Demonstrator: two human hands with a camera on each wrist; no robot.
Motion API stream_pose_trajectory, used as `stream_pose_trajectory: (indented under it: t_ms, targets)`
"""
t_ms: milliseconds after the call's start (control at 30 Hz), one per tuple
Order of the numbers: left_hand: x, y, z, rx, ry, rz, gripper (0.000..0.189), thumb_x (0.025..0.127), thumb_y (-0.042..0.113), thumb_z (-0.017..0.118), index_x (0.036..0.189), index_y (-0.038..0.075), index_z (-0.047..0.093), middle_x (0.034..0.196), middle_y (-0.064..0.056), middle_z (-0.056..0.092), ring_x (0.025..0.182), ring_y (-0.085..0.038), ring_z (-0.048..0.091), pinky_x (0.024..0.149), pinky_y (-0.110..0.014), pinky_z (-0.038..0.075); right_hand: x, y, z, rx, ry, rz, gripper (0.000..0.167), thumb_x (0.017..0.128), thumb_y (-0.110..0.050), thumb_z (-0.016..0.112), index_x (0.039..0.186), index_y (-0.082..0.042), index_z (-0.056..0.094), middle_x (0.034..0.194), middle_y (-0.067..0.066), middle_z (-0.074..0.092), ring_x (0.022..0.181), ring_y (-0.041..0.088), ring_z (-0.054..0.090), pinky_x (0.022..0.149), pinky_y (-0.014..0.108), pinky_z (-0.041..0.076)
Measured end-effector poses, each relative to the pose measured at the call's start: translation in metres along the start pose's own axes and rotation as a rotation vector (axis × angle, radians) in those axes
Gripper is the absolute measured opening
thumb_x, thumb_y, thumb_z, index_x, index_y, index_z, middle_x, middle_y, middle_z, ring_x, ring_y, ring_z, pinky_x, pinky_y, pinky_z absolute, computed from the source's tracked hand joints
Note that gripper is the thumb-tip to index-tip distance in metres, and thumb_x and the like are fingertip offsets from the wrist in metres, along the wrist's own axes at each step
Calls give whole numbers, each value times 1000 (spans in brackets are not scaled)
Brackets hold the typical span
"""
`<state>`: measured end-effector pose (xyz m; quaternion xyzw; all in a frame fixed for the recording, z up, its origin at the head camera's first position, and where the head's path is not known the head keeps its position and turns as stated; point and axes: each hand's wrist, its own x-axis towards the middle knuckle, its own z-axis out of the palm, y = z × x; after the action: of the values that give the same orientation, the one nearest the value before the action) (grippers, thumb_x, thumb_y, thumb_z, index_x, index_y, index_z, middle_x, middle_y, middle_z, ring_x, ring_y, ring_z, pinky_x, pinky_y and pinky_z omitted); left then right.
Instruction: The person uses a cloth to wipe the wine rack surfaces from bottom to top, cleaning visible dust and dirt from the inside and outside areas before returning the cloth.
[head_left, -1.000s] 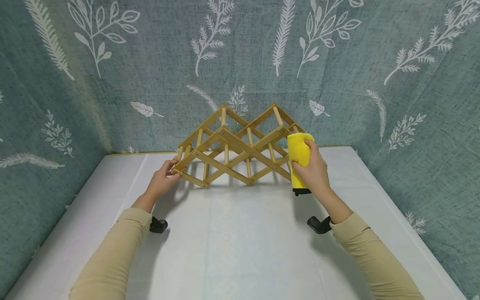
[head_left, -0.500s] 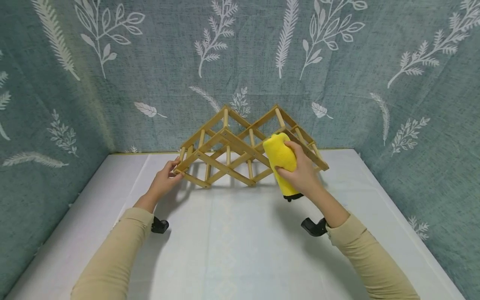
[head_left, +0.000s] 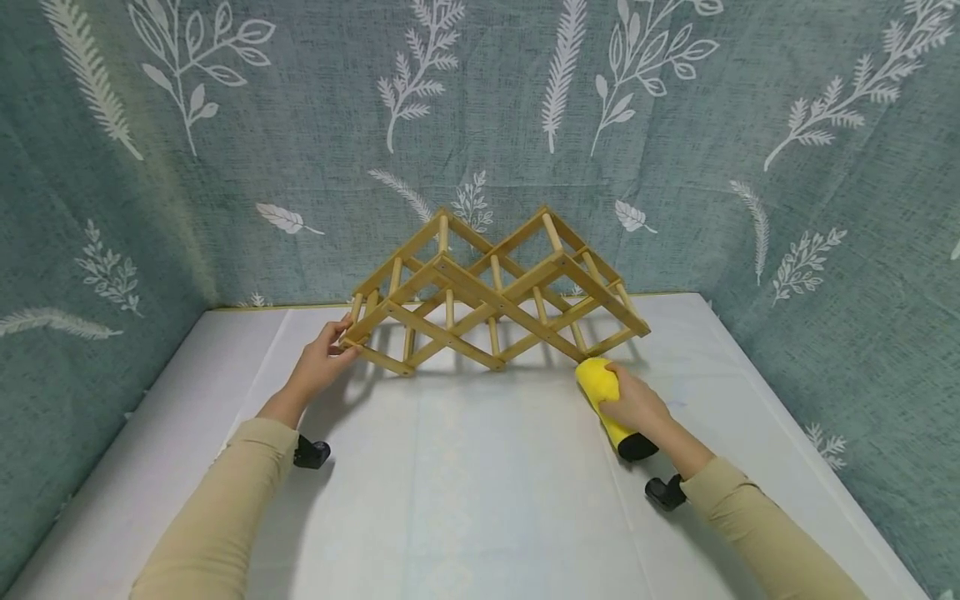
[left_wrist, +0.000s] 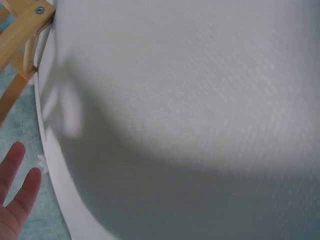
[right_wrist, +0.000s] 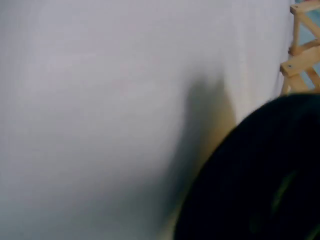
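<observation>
The right hand (head_left: 636,404) has its fingers bent around a yellow roll (head_left: 597,382), just by the near right part of the wooden rack (head_left: 502,302). The left hand (head_left: 321,362) pinches the rack's left end, far back on the white table (head_left: 480,492). The rack looks all spread out; work with the roll seems unfinished.

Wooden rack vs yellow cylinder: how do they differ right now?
Build: the wooden rack is an open lattice; the yellow cylinder is a solid-sided roll.
Colour: the rack is plain wood tone; the cylinder is yellow with a black end.
Size: the rack is much wider than the cylinder.
Shared: each has a hand on it, left and right respectively.
</observation>
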<state>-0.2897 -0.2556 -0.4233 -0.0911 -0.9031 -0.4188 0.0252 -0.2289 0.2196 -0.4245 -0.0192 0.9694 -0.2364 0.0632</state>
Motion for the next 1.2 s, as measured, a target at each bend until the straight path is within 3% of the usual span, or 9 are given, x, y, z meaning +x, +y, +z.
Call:
stream_pose_trajectory:
  t_ms: [300, 567, 967, 1100, 1200]
  targets:
    - [0, 3, -1, -17, 6, -15, 50, 93, 20, 51, 135, 1, 34, 150, -11, 22, 114, -43, 46, 93, -50, 41, 15, -33, 10, 66, 48, -9, 67, 79, -16, 59, 138, -2, 30, 116, 25, 56, 78, 28, 55, 60, 36, 44]
    - [-1, 5, -1, -8, 18, -11, 49, 92, 19, 52, 134, 1, 35, 149, -11, 23, 116, -43, 45, 95, -50, 40, 11, -87, 3, 182, 144, -161, 66, 79, -18, 63, 137, -7, 34, 120, 18, 54, 81, 25, 54, 62, 33, 45]
    - [0, 2, -1, -20, 18, -17, 48, 92, 18, 53, 134, 2, 36, 149, -11, 24, 111, -42, 49, 92, -49, 43, 14, -188, -26, 285, 109, -307, 68, 81, -22, 65, 139, -14, 31, 120, 12, 53, 88, 24, 57, 67, 34, 49]
    - [-1, 3, -1, -14, 18, -32, 49, 92, 20, 53, 134, 3, 36, 149, -11, 24, 108, -42, 51, 89, -49, 45, 14, -215, -32, 349, 169, -440, 65, 82, -21, 65, 138, -15, 32, 123, 12, 51, 87, 23, 55, 66, 32, 49]
    - [-2, 3, -1, -8, 12, -31, 49, 92, 20, 53, 135, 2, 35, 149, -11, 24, 107, -41, 51, 88, -48, 45, 11, -221, -31, 415, 206, -506, 64, 82, -19, 65, 137, -17, 34, 122, 12, 50, 87, 24, 54, 66, 33, 49]
